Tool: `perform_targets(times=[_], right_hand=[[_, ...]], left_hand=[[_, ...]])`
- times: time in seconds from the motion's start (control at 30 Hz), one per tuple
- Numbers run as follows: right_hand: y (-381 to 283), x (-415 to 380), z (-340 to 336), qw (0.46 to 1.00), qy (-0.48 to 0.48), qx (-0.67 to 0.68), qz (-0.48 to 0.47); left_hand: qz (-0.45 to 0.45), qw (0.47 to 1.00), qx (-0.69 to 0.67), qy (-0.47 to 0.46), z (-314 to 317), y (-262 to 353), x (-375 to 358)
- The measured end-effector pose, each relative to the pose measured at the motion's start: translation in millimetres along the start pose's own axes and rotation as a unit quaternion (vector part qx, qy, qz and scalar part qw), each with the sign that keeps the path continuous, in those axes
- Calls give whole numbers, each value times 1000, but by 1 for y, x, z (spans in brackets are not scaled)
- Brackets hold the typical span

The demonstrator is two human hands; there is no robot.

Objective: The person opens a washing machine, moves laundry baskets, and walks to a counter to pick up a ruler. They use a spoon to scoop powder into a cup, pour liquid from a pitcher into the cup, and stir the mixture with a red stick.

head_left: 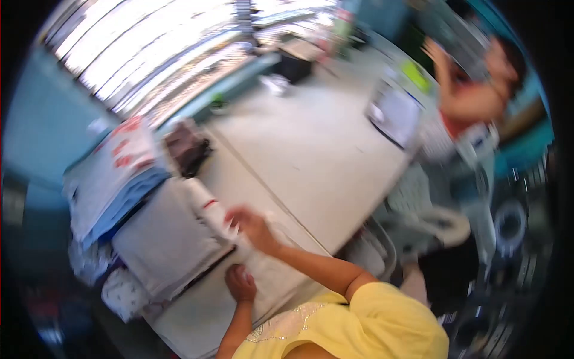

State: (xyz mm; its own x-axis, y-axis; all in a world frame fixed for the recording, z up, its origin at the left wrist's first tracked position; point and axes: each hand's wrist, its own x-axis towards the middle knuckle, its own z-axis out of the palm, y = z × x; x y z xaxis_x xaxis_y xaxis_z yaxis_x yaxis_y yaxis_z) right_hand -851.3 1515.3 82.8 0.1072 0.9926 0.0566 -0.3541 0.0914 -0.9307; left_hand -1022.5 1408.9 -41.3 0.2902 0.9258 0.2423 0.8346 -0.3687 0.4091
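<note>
My left hand (241, 283) is closed, its fingers curled, near the front edge of the table. A pale cloth (272, 272) lies flat beside it, and what the fingers hold, if anything, is hidden. My right hand (254, 228) is further in over the table, blurred, with its fingers loosely apart above the cloth's far part. Close to both hands is a stack of folded light grey cloth (170, 233). A white folded piece with a red mark (202, 197) lies along the stack's side nearest my right hand.
Left is a taller pile of folded blue and white clothes (119, 179); a dark bundle (185, 146) sits behind. The white table (299, 161) carries a clipboard-like item (394, 113) and a black box (294, 64). Another person (478, 102) sits right, beside plastic chairs (418, 197).
</note>
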Motion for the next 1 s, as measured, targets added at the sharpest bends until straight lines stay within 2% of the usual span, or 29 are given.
perform_targets(times=[0.03,0.07,0.1,0.13,0.2,0.27,0.33,0.4,0.47,0.5,0.53,0.57,0.6,0.63,0.67,0.73,0.77,0.83,0.87,0.9,0.93,1.0], right_hand=[[5,-45,-5,999,-36,-16,-9],[-1,-86,-12,993,-33,-111,-18],[-9,-122,-22,989,-45,-144,-5],[-14,-154,-37,975,-86,-205,9],[-7,-215,-70,946,-79,-313,26],[-16,-276,-103,921,18,-375,100],[-5,-343,-136,869,174,-449,114],[12,-419,-172,840,321,-419,124],[0,-502,-185,801,493,-231,248],[41,-555,-201,768,579,-240,130],[44,-600,-200,728,658,-164,104],[62,-653,-201,678,701,-166,147],[60,-689,-187,582,754,-211,220],[71,-726,-181,508,800,-99,304],[106,-773,-170,426,773,-230,410],[102,-810,-127,372,652,-319,578],[149,-835,-115,303,684,-358,560],[185,-856,-88,319,712,-317,539],[212,-872,-68,402,670,-355,513],[226,-873,-58,417,636,-348,548],[238,-876,-52,431,600,-340,582],[238,-872,-46,369,663,-343,554]], left_hand=[[0,1000,-3,-3,0,0,-3],[1,1000,-7,-5,2,1,-2],[17,1000,-17,4,2,0,-2],[29,999,-26,15,4,0,-2],[62,998,-7,29,7,0,-6],[53,998,-30,31,6,8,-10],[76,996,9,43,14,-3,-13],[104,994,19,42,18,-6,-15],[133,990,32,40,19,-13,-12],[102,994,40,23,24,-20,-8],[68,996,49,7,27,-22,-2],[91,995,47,4,27,-16,5],[-34,998,40,-44,28,-10,13],[-159,982,46,-89,28,-4,21],[-235,964,70,-105,30,9,25],[-248,961,101,-71,42,39,23],[-219,969,110,-24,50,65,14],[-142,983,98,66,66,131,-16],[-88,988,75,98,75,164,-35],[-28,993,40,110,84,197,-57],[108,988,3,109,96,224,-76],[222,964,-133,59,117,282,-127]])
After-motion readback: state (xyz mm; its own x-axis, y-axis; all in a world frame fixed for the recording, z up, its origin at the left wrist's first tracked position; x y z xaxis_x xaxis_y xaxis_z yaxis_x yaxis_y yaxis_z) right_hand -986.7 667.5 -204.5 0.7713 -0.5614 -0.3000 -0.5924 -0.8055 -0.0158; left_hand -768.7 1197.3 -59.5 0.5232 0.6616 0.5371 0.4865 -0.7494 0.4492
